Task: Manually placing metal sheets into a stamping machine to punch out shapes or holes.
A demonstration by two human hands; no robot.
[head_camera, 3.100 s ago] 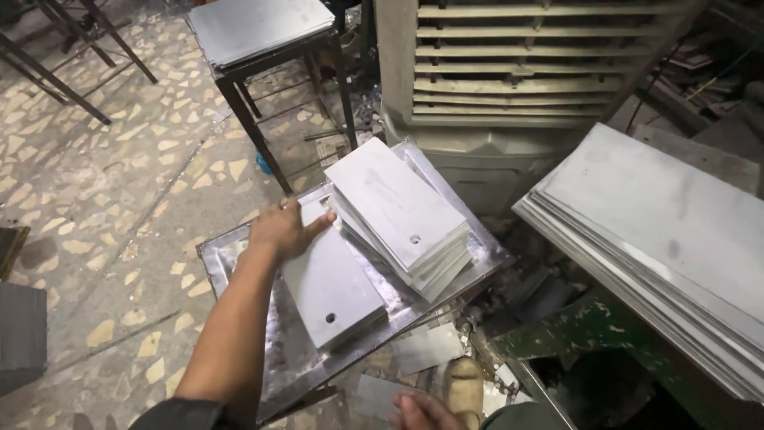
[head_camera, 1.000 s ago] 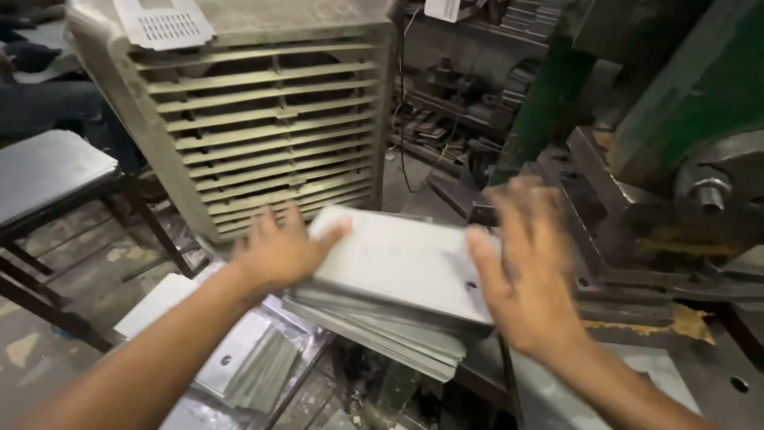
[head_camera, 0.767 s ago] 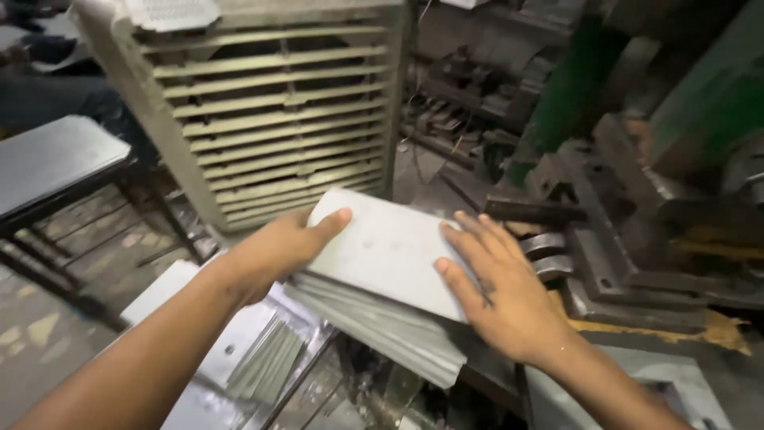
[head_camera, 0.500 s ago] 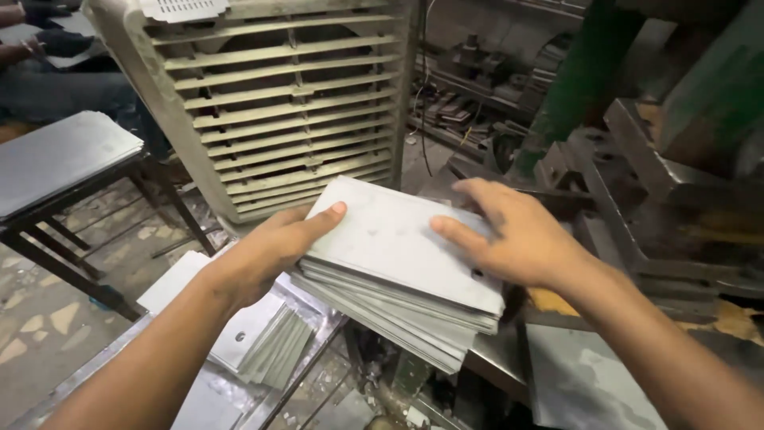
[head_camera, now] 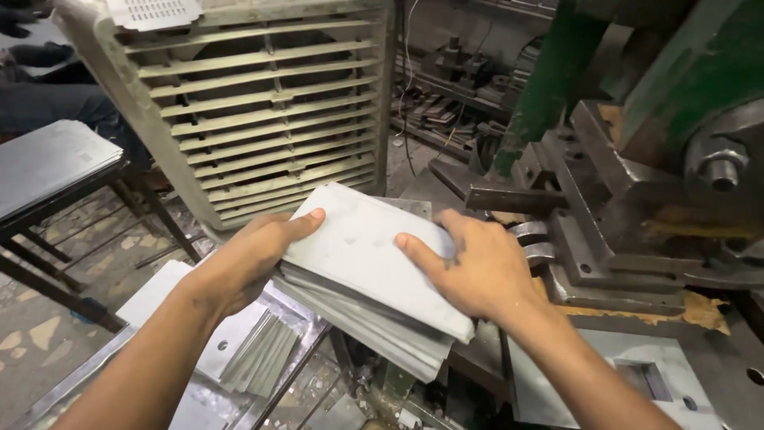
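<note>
Looking down, I see both my hands on a stack of grey metal sheets. My left hand holds the near left edge, thumb on top, fingers curled under. My right hand lies flat on the top sheet, fingers spread. The stack is tilted and its sheets fan out at the bottom corner. I cannot tell what its far end rests on.

Just past my right hand is a big green press machine with a dirty steel bed. Under my right wrist lies a flat plate with a square hole. Behind the stack stands a tall cream air cooler with slats. Below my left arm sits a shiny metal tray with more loose sheets in it. Far left of my left hand is a dark metal table with a sheet on top. The floor is patchy stone.

Someone's dark clothes show at the top left, cut off. The shelf of parts behind is too dark to make out.
</note>
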